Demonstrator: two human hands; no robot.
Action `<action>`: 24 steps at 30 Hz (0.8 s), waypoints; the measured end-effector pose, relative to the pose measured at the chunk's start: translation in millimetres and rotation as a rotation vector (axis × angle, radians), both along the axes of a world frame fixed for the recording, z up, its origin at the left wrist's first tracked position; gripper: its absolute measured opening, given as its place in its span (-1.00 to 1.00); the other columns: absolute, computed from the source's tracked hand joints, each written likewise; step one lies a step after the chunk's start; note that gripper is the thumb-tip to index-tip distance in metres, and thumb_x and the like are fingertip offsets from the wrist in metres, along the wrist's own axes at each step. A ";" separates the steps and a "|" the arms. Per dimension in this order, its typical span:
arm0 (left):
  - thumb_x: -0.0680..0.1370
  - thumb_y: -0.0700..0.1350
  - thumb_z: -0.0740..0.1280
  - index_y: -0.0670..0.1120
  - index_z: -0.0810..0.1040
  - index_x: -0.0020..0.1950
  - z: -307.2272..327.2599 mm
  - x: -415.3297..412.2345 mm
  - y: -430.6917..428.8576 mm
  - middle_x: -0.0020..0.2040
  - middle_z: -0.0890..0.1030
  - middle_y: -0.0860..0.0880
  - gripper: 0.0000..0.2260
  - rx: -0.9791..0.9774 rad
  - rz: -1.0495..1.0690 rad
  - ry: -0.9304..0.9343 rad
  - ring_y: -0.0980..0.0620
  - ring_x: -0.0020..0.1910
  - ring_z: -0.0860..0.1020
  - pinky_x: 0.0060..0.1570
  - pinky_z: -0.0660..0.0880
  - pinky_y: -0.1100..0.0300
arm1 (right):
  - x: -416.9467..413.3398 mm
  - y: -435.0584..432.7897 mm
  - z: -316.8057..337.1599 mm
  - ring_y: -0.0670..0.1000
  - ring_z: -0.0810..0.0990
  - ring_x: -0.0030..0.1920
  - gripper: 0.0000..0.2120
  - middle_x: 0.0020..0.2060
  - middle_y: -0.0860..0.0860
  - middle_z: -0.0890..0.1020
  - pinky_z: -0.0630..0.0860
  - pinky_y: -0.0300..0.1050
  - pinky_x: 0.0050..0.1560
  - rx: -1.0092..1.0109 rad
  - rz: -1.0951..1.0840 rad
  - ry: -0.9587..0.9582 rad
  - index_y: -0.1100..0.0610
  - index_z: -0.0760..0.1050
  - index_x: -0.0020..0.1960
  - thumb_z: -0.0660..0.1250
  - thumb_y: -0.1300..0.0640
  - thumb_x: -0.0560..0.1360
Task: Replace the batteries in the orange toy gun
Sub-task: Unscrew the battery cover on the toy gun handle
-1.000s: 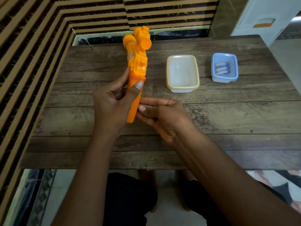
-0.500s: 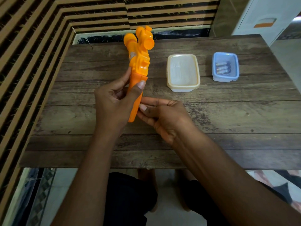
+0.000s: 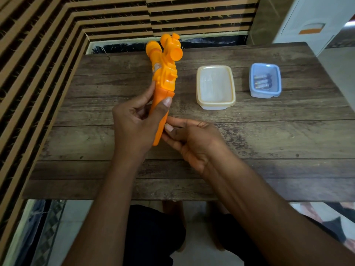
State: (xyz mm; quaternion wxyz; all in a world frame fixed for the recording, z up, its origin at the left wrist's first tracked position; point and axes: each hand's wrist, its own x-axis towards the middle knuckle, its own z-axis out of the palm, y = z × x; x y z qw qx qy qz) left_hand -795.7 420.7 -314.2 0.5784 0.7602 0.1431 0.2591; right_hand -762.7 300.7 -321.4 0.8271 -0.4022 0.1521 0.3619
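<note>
With the gun (image 3: 164, 77) held over the table's (image 3: 269, 141) left, left hand (image 3: 134, 123) gripping its handle (image 3: 160, 131) and right hand (image 3: 192, 139) pinching the handle's right edge, steady it firmly and ease it open gently.

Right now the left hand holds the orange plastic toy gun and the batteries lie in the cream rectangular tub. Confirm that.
No: in the head view the batteries lie in the blue plastic tub, not the cream rectangular tub. The left hand does hold the orange plastic toy gun.
</note>
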 end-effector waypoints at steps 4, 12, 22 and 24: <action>0.56 -0.18 0.51 -0.21 0.55 0.44 0.3 0.3 -0.6 0.14 0.70 0.09 -0.55 0.003 0.005 -0.006 0.18 0.11 0.71 0.09 0.63 0.26 | -1.6 2.6 -1.7 0.03 0.74 -0.18 -0.81 -0.13 0.23 0.72 0.72 -0.12 -0.04 0.025 -0.027 0.024 0.47 0.60 0.11 0.30 0.56 0.53; 0.56 -0.18 0.51 -0.20 0.56 0.44 0.4 1.3 -2.0 0.20 0.70 0.01 -0.55 -0.009 0.018 -0.004 0.15 0.15 0.70 0.13 0.64 0.20 | -3.5 4.7 -2.3 0.07 0.73 -0.14 -0.78 -0.09 0.26 0.70 0.70 -0.09 0.01 0.037 -0.060 0.048 0.50 0.57 0.16 0.29 0.56 0.53; 0.56 -0.18 0.52 -0.19 0.55 0.43 2.2 1.4 -3.2 0.15 0.70 0.08 -0.55 0.010 0.028 0.004 0.16 0.13 0.71 0.13 0.64 0.20 | -4.3 4.0 -1.2 0.09 0.72 -0.10 -0.72 -0.03 0.29 0.69 0.70 -0.11 -0.01 0.046 -0.066 0.051 0.51 0.55 0.24 0.30 0.55 0.54; 0.56 -0.17 0.52 -0.19 0.55 0.43 2.8 1.1 -3.3 0.15 0.70 0.10 -0.55 0.015 0.024 0.010 0.17 0.13 0.71 0.11 0.64 0.22 | -4.2 4.1 -1.8 0.10 0.72 -0.08 -0.72 0.00 0.30 0.69 0.70 -0.11 -0.01 0.043 -0.068 0.051 0.51 0.54 0.24 0.30 0.55 0.54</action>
